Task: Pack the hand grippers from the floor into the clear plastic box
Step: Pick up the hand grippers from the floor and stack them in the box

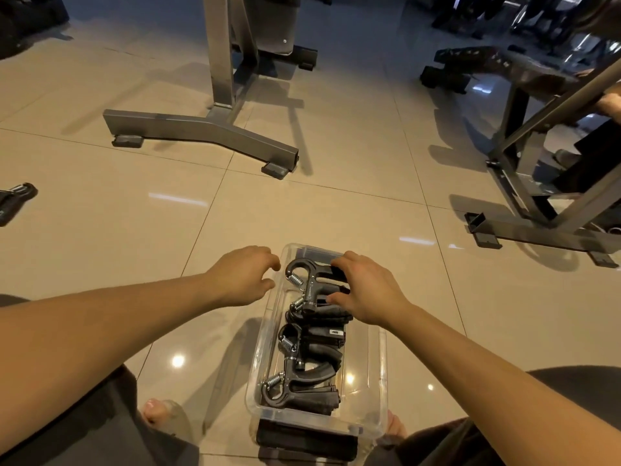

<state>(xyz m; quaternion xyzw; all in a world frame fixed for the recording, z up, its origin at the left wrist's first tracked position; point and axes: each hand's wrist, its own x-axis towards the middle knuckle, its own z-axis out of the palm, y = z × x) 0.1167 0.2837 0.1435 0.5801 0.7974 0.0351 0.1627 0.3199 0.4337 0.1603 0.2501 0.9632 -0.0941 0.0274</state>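
Observation:
The clear plastic box (376,371) stands on the tiled floor between my knees. Several black hand grippers with steel springs lie in it along its left side. The farthest hand gripper (311,285) lies at the box's far end, and my right hand (366,287) has its fingers around that gripper's handles. My left hand (243,277) hovers at the box's far left rim, fingers apart and holding nothing. Another hand gripper (16,201) lies on the floor at the far left edge of the view.
A grey metal machine base (201,131) stands on the floor ahead. A bench frame (537,210) stands at the right, with another person's limbs beside it. A dark flat object (305,442) lies under the box's near end. My bare toes (156,412) rest left of the box.

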